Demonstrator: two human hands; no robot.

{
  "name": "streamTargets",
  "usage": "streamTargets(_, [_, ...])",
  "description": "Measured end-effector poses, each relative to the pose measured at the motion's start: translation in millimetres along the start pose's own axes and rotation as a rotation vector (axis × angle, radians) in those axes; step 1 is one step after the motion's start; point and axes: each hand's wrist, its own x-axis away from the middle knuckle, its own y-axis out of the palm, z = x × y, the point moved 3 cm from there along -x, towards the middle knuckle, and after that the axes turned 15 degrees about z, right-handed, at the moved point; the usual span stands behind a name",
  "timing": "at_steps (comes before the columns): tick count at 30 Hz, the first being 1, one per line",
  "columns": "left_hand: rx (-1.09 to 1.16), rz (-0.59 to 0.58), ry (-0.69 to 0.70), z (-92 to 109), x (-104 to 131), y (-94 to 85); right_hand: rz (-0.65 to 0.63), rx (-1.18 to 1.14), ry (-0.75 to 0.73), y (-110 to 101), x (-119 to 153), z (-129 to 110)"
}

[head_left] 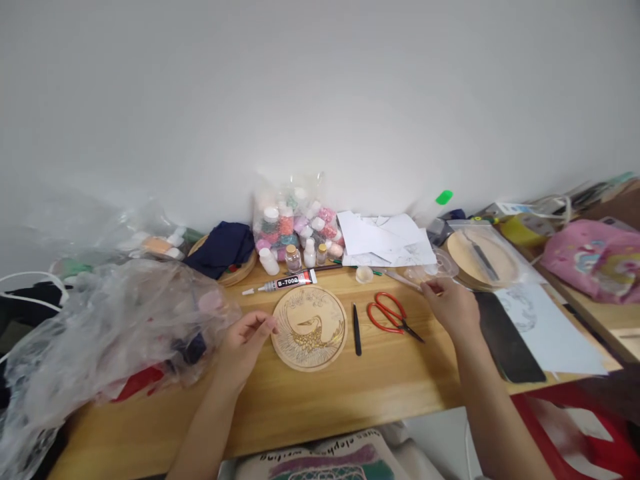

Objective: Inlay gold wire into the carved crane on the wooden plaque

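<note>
the round crane panel (pixel 309 329) lies flat on the wooden table (pixel 290 413), straight in front of the person, a gold-toned crane at its middle and fine dark linework around it. the left hand (pixel 249 339) is at its left rim, thumb and fingers loosely curled; whether they pinch the edge or only rest by it, i cannot tell. a light touch on the bare rim should steady the disc without rubbing the gold lines.

just right of the panel lie black tweezers (pixel 357 329), then red-handled scissors (pixel 387 313) with the blades pointing away from the disc, a sensible way to leave them. behind it sits the b-7000 glue tube (pixel 293 281); its nozzle is best kept off the work.

the right hand (pixel 453 307) is well apart from the left, its fingertips at the near end of a slim pale stick (pixel 404 281); the grip itself is hard to make out. pinching that end firmly and lifting it clear of the small clear cup (pixel 364 274) and the clear plastic lid (pixel 443 263) would be tidiest.
</note>
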Motion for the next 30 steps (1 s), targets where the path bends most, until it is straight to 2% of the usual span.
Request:
streamTargets(5, [0.104, -0.021, -0.047, -1, 8, 4.9, 0.091, -0.172, -0.009, -22, 18, 3])
streamTargets(9, [0.205, -0.022, -0.078, 1, 18, 6.7, 0.076, -0.338, -0.057, -49, 53, 8])
streamTargets(11, [0.269, -0.015, -0.098, 0, 24, 5.6, -0.029, -0.462, -0.090, -58, 77, 7])
streamTargets(13, [0.338, -0.014, -0.122, -2, 32, 3.3, -0.185, -0.549, -0.137, -63, 102, 4])
streamTargets(17, [0.501, -0.075, -0.197, -4, 51, -3.3, -0.486, -0.546, -0.286, -64, 146, 3])
streamTargets(19, [0.589, -0.137, -0.246, -5, 61, -6.5, -0.583, -0.522, -0.330, -63, 161, 9])
streamTargets(21, [0.664, -0.192, -0.282, -7, 71, -9.6, -0.622, -0.496, -0.337, -63, 171, 18])
streamTargets(26, [0.784, -0.229, -0.321, -13, 88, -14.9, -0.572, -0.416, -0.308, -64, 181, 37])
streamTargets(30, [0.815, -0.202, -0.315, -17, 86, -15.4, -0.281, -0.423, -0.315, -73, 178, 35])
